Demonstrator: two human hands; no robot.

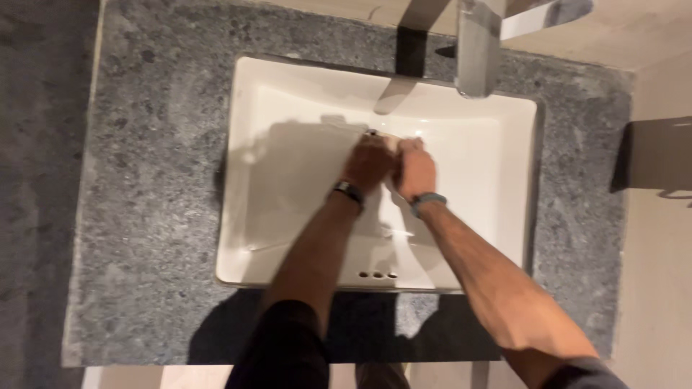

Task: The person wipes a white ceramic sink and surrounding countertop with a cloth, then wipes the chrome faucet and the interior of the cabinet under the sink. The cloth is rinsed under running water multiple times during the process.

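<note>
Both my hands are down in a white rectangular sink basin (288,216), close together near its middle. My left hand (367,164) wears a dark wristband and has its fingers curled by the drain. My right hand (414,171), with a grey-green wristband, is bunched up and touches the left. Whether either hand holds anything is hidden by blur and by the hands themselves. A chrome faucet (477,47) rises at the sink's far edge, right of the hands.
A grey speckled stone counter (151,216) surrounds the basin on all sides. Three small overflow holes (377,274) sit in the near sink wall. A dark object (652,155) hangs on the pale wall at right.
</note>
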